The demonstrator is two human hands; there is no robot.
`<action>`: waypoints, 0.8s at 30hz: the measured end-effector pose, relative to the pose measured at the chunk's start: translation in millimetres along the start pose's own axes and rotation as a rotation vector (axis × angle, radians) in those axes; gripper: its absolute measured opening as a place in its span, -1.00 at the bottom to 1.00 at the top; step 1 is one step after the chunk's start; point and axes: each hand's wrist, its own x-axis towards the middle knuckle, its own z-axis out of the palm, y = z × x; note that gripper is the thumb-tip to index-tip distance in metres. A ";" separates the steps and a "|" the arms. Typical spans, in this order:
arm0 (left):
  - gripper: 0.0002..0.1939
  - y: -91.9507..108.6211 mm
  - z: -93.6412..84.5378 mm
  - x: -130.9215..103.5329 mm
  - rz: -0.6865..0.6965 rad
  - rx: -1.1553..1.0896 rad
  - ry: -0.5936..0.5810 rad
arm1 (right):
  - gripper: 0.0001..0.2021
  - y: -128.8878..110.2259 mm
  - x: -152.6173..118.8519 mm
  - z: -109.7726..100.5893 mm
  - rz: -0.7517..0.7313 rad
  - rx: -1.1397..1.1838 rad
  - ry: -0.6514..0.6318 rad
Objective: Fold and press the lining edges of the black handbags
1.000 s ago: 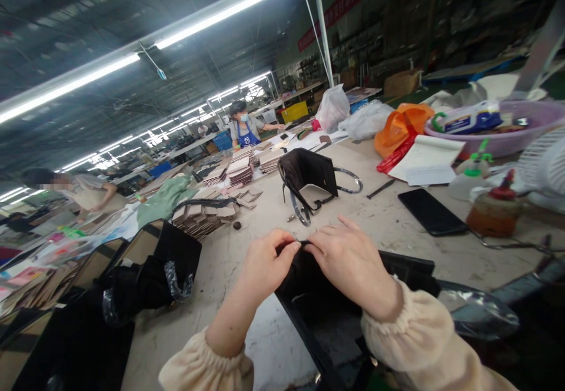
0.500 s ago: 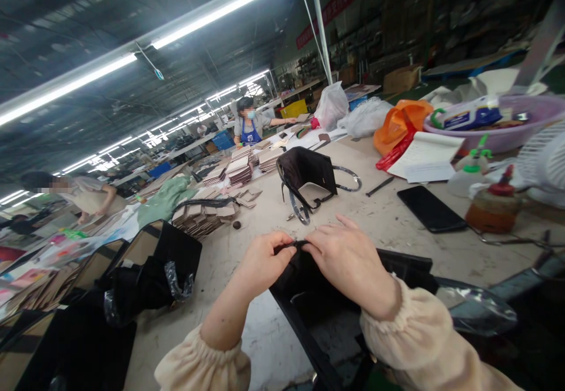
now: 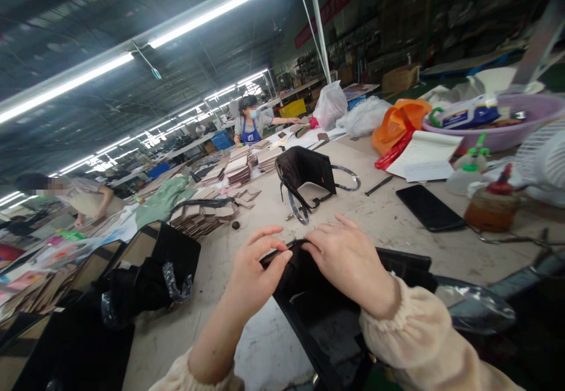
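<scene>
A black handbag [image 3: 304, 332] lies tilted at the table's front edge, its mouth toward me and its inside dark. My right hand [image 3: 346, 261] reaches over it, fingers closed on the top rim. To the left, my left hand [image 3: 249, 276] has its thumb and fingers around the same rim, fingertips loosely pinching it while the upper fingers stretch out. The lower part of the bag is in shadow. A plastic-wrapped handle [image 3: 479, 305] sticks out to the right. Beyond my hands stands a dark finished-looking handbag [image 3: 306, 173] with wrapped handles.
Several black bag pieces [image 3: 163, 261] and stacked brown panels [image 3: 200, 214] lie left. To the right are a phone [image 3: 430, 207], an amber bottle with a red top [image 3: 494, 205], a notebook [image 3: 426, 152] and a purple basin [image 3: 529, 123]. A co-worker [image 3: 251, 123] works farther back.
My left hand has shifted left along the rim and its fingers have loosened and spread. The rim between the hands now shows more. My right hand stays in place.
</scene>
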 end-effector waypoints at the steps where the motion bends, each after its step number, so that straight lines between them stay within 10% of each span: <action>1: -0.92 -0.4 -1.0 -1.6 0.029 0.040 0.008 | -0.83 -0.3 0.0 -0.1 -0.001 0.000 0.000; 14: -0.94 1.6 11.3 -4.6 0.069 0.390 0.015 | -0.83 -0.3 0.0 -0.8 0.012 0.006 0.000; 24: -0.88 0.8 15.6 3.4 -0.001 0.123 -0.016 | -0.82 -0.1 0.3 0.5 0.016 0.026 0.014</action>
